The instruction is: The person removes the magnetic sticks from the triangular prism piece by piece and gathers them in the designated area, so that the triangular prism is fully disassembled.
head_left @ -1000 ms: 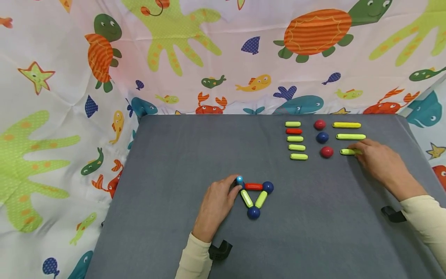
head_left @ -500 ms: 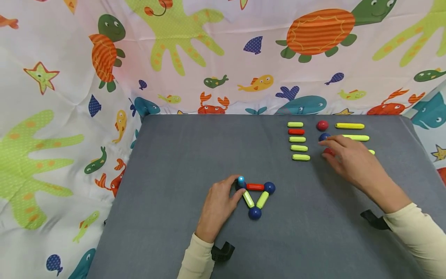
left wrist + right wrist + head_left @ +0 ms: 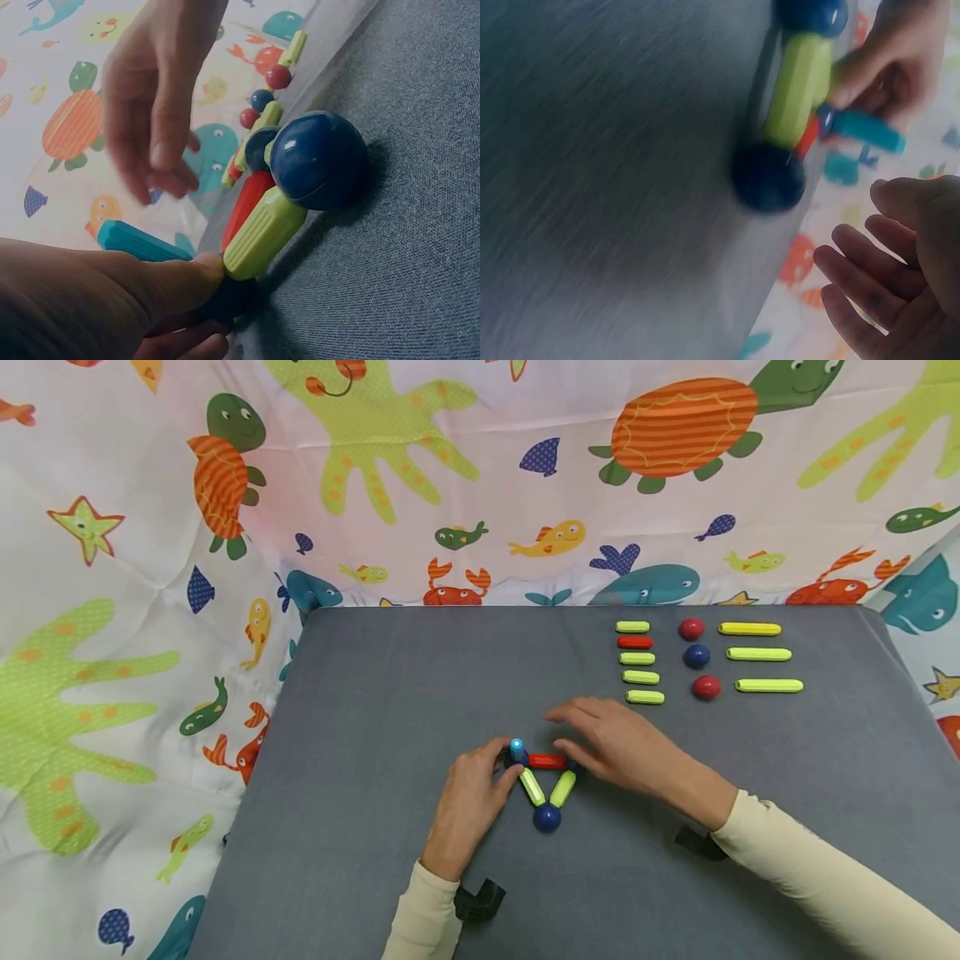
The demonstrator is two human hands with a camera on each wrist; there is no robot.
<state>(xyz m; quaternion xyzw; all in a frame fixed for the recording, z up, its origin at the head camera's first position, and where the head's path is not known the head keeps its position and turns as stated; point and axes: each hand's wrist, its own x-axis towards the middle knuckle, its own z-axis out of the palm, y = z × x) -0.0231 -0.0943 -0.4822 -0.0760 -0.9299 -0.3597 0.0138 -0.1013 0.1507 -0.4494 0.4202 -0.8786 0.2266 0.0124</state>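
Note:
A triangle of magnetic sticks and balls lies on the table: a red stick, two yellow-green sticks, and dark blue balls at the corners, the near ball in plain sight. On the far-left corner ball stands a teal stick. My left hand pinches that corner ball between thumb and fingers. My right hand hovers at the far-right corner, fingers loosely spread and nothing in them; it partly hides the ball there. The right wrist view shows its bare palm.
Short sticks lie in a column at the back right, one red, the others yellow-green. Beside them are two red balls, one blue ball and long yellowish sticks. A patterned cloth hangs behind the grey table.
My right hand has let go of the nearest long stick at the right and moved left, past the balls, to the triangle. My left hand stays at its corner ball.

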